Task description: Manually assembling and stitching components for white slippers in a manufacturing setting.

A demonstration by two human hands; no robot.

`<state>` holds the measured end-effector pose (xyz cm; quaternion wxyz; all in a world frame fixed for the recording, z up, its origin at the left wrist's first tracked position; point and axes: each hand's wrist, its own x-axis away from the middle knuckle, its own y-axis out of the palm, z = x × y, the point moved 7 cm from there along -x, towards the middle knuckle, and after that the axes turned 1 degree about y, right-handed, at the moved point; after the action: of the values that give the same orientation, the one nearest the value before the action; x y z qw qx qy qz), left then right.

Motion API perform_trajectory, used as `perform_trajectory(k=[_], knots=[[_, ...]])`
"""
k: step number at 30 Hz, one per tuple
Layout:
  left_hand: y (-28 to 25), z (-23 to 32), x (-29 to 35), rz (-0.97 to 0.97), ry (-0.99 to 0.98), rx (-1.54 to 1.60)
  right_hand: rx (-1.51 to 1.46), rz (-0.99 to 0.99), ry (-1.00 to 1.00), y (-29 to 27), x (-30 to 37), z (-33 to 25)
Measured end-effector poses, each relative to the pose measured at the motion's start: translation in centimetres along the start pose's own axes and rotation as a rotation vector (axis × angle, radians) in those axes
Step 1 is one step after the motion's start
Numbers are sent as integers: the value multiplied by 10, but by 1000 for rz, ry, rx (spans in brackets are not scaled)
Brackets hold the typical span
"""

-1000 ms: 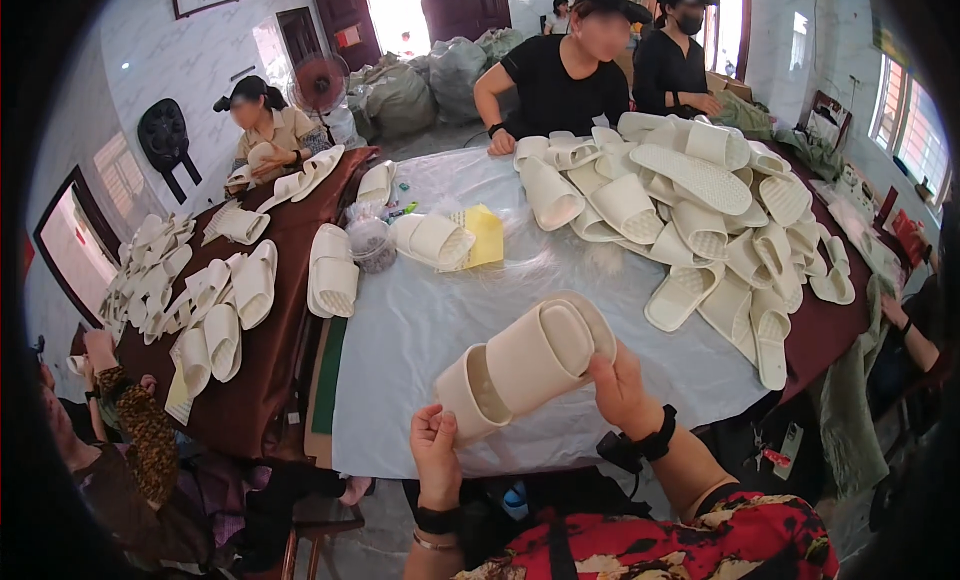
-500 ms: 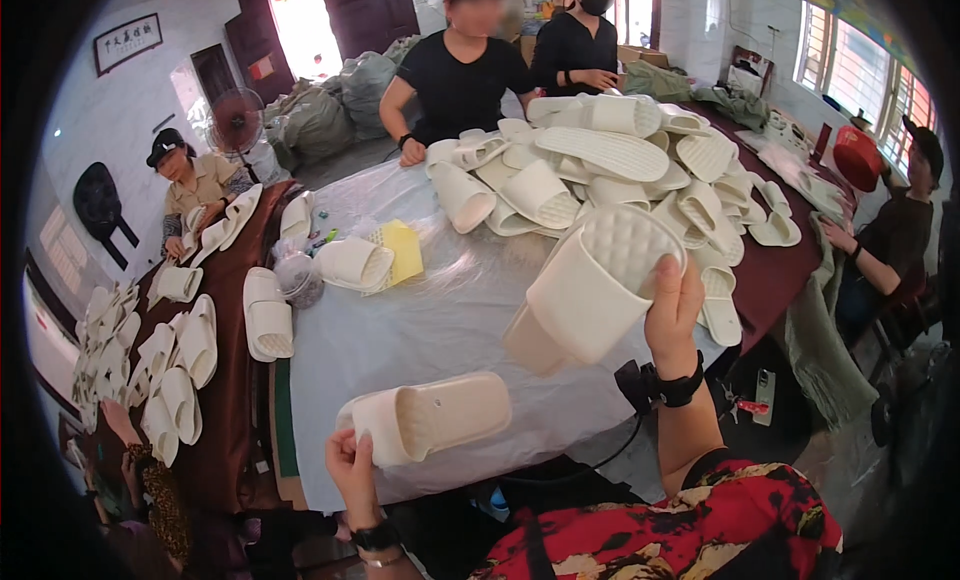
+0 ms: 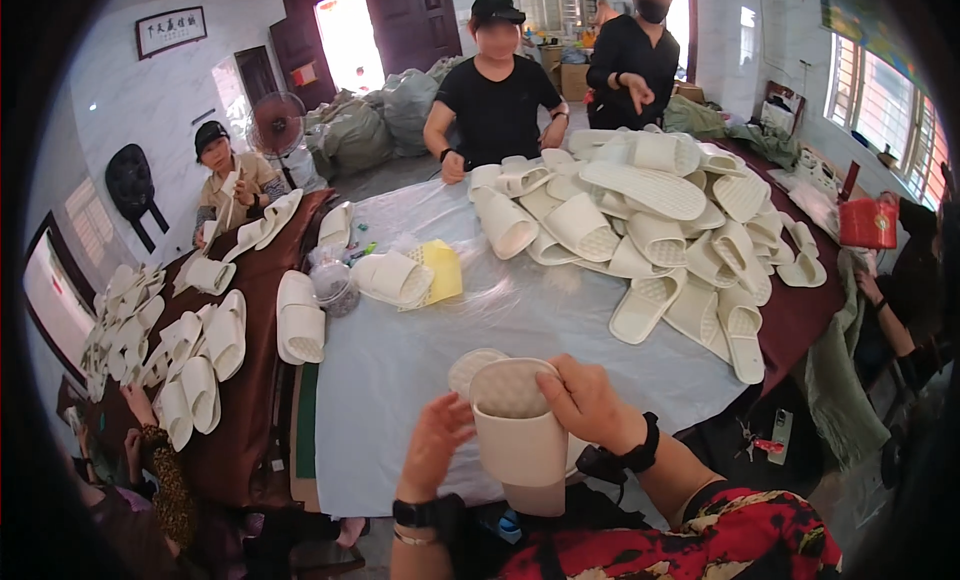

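My right hand (image 3: 590, 405) grips a cream slipper (image 3: 520, 445) by its quilted toe end, thumb inside the edge. The slipper is held upright over the near table edge, its wide strap toward me. Beside it on the left, my left hand (image 3: 438, 442) is open, fingers apart and slightly curled, with nothing in them. Behind the held slipper lies another cream slipper (image 3: 473, 366). Most of that one is hidden by the held slipper and my hands.
A large slipper pile (image 3: 640, 220) covers the table's far right. Toward the left are a slipper on yellow paper (image 3: 440, 275), a clear tub (image 3: 333, 288) and a slipper pair (image 3: 300, 320). Co-workers stand or sit around; more slippers lie on the brown-covered left table (image 3: 240, 410).
My right hand has brought its slipper down and left, turning it upright. My left hand has let go of the slipper lying on the table and moved right. The head view has shifted.
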<state>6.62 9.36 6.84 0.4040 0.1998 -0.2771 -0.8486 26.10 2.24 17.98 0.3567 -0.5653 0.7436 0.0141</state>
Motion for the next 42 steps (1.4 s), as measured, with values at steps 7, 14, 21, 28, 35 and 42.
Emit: perform_trajectory(k=[7, 14, 21, 28, 35, 42], knots=[[-12, -27, 36, 307, 106, -163, 290, -86, -108, 42, -15, 47], [-85, 15, 78, 699, 266, -131, 642, -438, 102, 51, 18, 125], [-91, 50, 94, 870, 331, -1260, 504, -439, 51, 76, 40, 96], [-72, 39, 19, 282, 141, -1762, 613, -544, 108, 100, 54, 99], [-32, 26, 15, 92, 56, -1687, 635, -657, 234, 93, 54, 115], [8, 24, -3, -23, 84, -1780, 806, -553, -67, 43, -5, 118]])
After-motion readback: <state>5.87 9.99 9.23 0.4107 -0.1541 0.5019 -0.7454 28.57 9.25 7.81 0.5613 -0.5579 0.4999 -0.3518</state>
